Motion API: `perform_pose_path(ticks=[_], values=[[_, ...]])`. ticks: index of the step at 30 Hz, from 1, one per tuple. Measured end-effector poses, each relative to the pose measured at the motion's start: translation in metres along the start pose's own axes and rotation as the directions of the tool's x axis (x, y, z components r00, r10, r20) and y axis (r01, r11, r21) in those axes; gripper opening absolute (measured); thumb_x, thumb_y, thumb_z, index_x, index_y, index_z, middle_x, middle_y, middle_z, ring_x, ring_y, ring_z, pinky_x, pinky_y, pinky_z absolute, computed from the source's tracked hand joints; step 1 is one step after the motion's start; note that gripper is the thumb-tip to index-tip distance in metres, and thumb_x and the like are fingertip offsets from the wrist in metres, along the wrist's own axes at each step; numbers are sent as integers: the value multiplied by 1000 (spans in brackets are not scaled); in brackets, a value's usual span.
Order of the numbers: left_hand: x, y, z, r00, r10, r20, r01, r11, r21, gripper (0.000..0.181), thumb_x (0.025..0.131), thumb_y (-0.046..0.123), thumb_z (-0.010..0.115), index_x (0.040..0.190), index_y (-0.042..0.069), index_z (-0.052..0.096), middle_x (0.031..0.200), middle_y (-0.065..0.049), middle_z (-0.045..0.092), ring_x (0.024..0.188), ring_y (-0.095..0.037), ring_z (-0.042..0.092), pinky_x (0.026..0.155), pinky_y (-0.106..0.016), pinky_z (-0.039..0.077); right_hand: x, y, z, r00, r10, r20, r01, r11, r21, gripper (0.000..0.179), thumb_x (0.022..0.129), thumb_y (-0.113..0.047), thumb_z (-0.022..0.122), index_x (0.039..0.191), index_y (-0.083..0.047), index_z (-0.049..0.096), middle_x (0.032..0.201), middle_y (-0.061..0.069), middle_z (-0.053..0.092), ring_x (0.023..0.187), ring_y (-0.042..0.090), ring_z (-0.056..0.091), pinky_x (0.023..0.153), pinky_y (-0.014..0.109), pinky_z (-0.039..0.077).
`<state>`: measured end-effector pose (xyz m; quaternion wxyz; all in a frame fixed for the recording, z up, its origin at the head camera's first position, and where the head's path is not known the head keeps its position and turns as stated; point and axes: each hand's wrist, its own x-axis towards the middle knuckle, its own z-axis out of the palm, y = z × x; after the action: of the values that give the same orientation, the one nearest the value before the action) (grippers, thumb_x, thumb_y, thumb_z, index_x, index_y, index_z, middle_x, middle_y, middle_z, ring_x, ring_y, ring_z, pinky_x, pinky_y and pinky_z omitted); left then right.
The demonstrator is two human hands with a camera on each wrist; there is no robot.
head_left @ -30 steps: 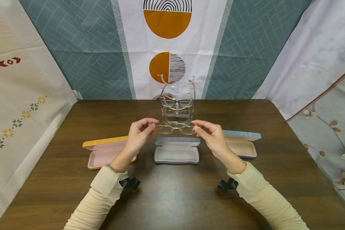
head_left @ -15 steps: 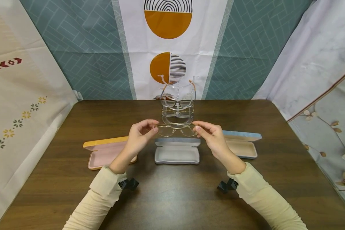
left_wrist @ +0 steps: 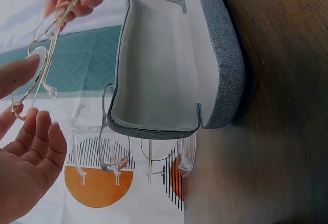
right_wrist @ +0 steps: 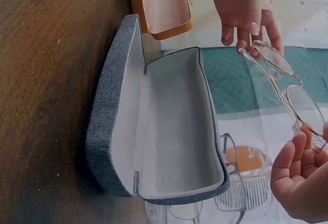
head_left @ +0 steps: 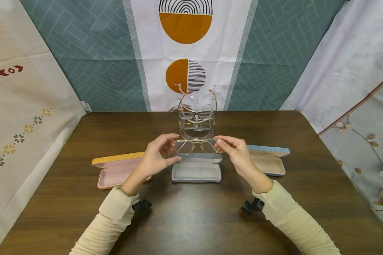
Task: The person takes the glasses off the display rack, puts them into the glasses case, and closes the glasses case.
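A pair of thin gold-rimmed eyeglasses (head_left: 196,141), lenses facing up toward the head camera, is held above the grey glasses case (head_left: 196,172). My right hand (head_left: 237,152) pinches its right end between thumb and fingers. At the left end my left hand (head_left: 154,154) has its thumb spread away from the fingers, and the fingertips lie right beside the rim. In the left wrist view the temples of the eyeglasses (left_wrist: 49,62) appear folded behind the lenses. The grey case (right_wrist: 179,126) stands with its lid up and its pale lining showing.
Behind the hands stands a clear acrylic display stand (head_left: 196,136) bearing dark-rimmed eyeglasses (head_left: 196,114) and a gold-framed pair. An open yellow case (head_left: 115,175) with pink lining lies left, an open blue case (head_left: 269,164) right. Patterned cloths surround the brown table (head_left: 191,219).
The eyeglasses have come slightly lower and tilted so the lenses show more. My left thumb has parted from the frame and dropped; my right hand keeps its pinch.
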<state>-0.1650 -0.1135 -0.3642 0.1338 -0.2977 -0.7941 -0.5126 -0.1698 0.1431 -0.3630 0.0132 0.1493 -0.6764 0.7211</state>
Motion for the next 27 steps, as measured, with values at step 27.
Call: perform_pose_path(ticks=[27], values=[[-18,-23,-7,982,187,-10,-183,970,160,57,59,2,83,110,0,60,76,-5,52,62,-17,47,53,-29,42,-5,11,12,995,87,43,-84,993,-80,26,92,-5,51,105,16,58,74,-1,61,70,11,55,67,24,47]])
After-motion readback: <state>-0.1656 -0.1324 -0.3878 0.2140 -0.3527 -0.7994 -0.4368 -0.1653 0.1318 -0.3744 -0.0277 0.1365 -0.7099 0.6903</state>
